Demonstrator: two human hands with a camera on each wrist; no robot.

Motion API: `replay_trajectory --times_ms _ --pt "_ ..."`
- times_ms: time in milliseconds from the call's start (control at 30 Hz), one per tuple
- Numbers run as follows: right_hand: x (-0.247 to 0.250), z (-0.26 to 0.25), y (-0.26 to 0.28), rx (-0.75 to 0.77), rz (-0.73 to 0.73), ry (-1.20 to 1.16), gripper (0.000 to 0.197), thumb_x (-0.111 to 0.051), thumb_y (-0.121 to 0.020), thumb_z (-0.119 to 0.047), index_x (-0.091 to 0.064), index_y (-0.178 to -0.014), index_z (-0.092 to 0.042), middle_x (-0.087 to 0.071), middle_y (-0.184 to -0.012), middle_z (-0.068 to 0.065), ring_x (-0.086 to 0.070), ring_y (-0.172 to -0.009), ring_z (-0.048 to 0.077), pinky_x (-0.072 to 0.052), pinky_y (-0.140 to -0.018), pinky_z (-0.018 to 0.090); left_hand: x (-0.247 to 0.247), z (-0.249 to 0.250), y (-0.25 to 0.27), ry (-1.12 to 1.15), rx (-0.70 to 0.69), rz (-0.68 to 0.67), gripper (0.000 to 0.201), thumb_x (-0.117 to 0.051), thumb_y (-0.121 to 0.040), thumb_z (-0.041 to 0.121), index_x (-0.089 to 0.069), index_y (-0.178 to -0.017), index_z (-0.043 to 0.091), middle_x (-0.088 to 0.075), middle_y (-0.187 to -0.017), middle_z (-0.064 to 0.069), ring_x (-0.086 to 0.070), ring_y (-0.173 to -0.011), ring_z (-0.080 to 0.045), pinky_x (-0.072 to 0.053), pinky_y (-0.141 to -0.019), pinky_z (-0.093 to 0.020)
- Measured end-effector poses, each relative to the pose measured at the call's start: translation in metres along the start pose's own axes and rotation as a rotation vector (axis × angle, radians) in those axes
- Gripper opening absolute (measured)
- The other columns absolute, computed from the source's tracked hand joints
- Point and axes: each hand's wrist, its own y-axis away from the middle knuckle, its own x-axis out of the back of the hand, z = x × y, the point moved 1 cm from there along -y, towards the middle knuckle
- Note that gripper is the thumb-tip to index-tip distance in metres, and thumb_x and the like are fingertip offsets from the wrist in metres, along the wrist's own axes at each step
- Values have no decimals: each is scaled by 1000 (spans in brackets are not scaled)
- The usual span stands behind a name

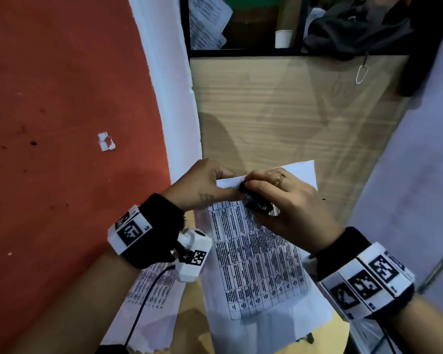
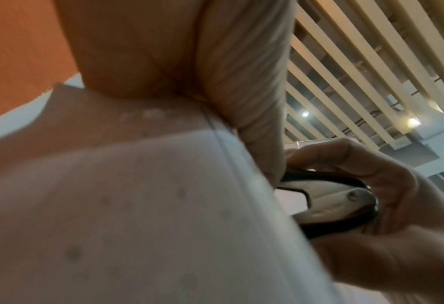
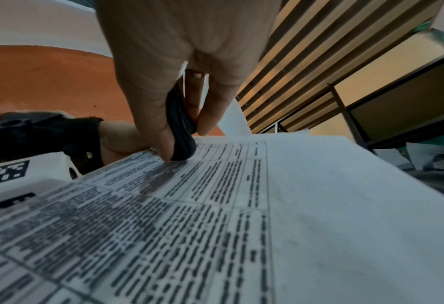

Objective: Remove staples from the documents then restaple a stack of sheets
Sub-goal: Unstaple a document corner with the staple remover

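Over a pale wood desk (image 1: 279, 111) beside an orange wall (image 1: 62, 98), the left hand (image 1: 202, 185) pinches the top corner of the printed document (image 1: 256, 261). The right hand (image 1: 287, 200) curls round a black staple remover (image 1: 256, 203), pressed at that corner. Slatted ceiling (image 3: 306, 61) runs overhead.

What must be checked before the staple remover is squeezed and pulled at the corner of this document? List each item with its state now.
1. Right hand grips the black staple remover: ok.
2. Left hand pinches the top corner of the printed document: ok.
3. Remover's tip is down on the sheet beside the left hand's fingers: ok, as seen in the right wrist view.
4. Claws hooked under the staple: cannot tell, the staple is hidden.
5. Left hand's fingertips out of the claws' path: cannot tell, they are very close.
6. Loose printed sheet lies apart under the left wrist: ok.
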Motion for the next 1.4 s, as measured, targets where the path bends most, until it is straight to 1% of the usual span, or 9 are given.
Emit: replay_trajectory --times_ms 300,400,467,667,833,933,1000,1133,1400 --pt "0 -1 -2 24 -90 36 19 -70 -73 -8 -68 -91 -4 -67 -100 8 -62 -84 29 -53 -55 36 -2 4 2 -8 -13 10 45 -68 -63 48 -65 -64 3 -40 -58 1 -40 -60 -5 -28 -56 -28" --pt "0 -2 -3 30 -109 30 18 -69 -73 -9 -66 -90 -3 -67 -100 9 -62 -83 31 -53 -51 38 -1 5 2 -26 0 6 36 -72 -67 37 -61 -59 4 -37 -58 1 -38 -59 -4 -26 -55 -28" --pt "-1 -1 -3 28 -122 29 18 -68 -73 -9 -66 -89 -3 -67 -101 9 -62 -83 32 -53 -50 39 -1 7 3 -40 13 8 31 -72 -68 33 -56 -52 12 -35 -56 2 -36 -56 -2 -24 -53 -27" --pt "1 -2 -5 34 -136 40 16 -66 -73 -9 -65 -88 -3 -66 -100 8 -61 -83 32 -52 -49 39 -1 11 5 -43 29 41 30 -72 -67 32 -53 -46 21 -34 -52 5 -34 -52 0 -24 -50 -25" --pt "2 -2 -6 40 -130 39 16 -66 -72 -8 -65 -88 -3 -66 -100 9 -61 -80 32 -51 -48 41 -1 13 7 -56 10 55 33 -72 -67 33 -54 -50 11 -33 -53 3 -32 -53 -3 -22 -49 -25" --pt "2 -2 -6 48 -136 38 18 -63 -73 -9 -65 -89 -4 -65 -101 10 -60 -81 33 -52 -49 41 1 12 7 -33 23 24 31 -78 -69 21 -56 -47 21 -37 -47 9 -35 -49 2 -25 -47 -19" --pt "1 -2 -6 50 -144 29 20 -62 -72 -10 -65 -91 -3 -65 -101 10 -60 -81 34 -52 -51 41 2 11 7 -24 34 1 39 -79 -70 10 -57 -45 29 -41 -44 11 -37 -47 5 -27 -46 -16" --pt "1 -1 -9 64 -154 12 21 -54 -75 -14 -65 -89 -2 -66 -98 11 -59 -78 33 -52 -50 40 4 11 7 -2 32 -25 42 -78 -71 5 -58 -45 32 -44 -43 13 -39 -46 6 -28 -46 -14" --pt "-3 5 -10 103 -135 2 17 -66 -73 -10 -67 -87 0 -67 -90 13 -60 -70 32 -53 -52 37 8 9 6 31 31 -78 37 -76 -74 4 -62 -51 30 -49 -48 14 -43 -49 6 -32 -49 -13"
